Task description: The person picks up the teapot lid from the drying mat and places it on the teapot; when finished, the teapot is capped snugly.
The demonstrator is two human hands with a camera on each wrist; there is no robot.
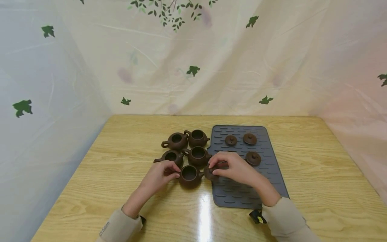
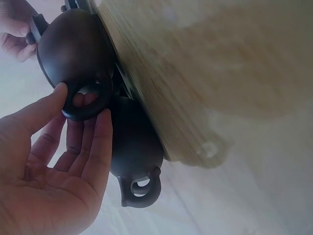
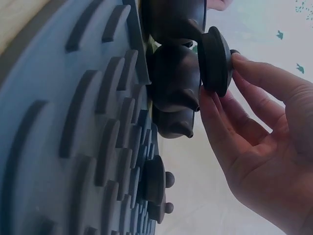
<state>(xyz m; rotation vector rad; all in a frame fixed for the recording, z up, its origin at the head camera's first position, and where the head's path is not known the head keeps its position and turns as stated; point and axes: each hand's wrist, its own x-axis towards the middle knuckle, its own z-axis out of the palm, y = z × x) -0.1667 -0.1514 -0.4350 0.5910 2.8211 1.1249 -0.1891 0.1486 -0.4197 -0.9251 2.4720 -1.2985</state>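
Observation:
My left hand (image 1: 163,174) pinches the ring handle (image 2: 88,110) of the nearest brown teapot (image 1: 189,183), which has no lid and shows its dark round opening. In my right hand (image 1: 234,168) is a teapot lid (image 3: 215,61), pinched at the knob and rim and tilted beside that teapot's spout. The lid is raised above the mat's left edge. Behind the held teapot stand several more lidless teapots, among them one close behind it (image 1: 198,161) and one at the left (image 1: 172,156), partly covered by my left hand.
A grey ridged drying mat (image 1: 235,200) lies right of the teapots on the wooden table (image 1: 99,181). On it rest three lids: one at the back left (image 1: 231,140), one at the back right (image 1: 250,138) and one nearer (image 1: 253,158). Patterned cloth (image 1: 169,84) hangs behind the table.

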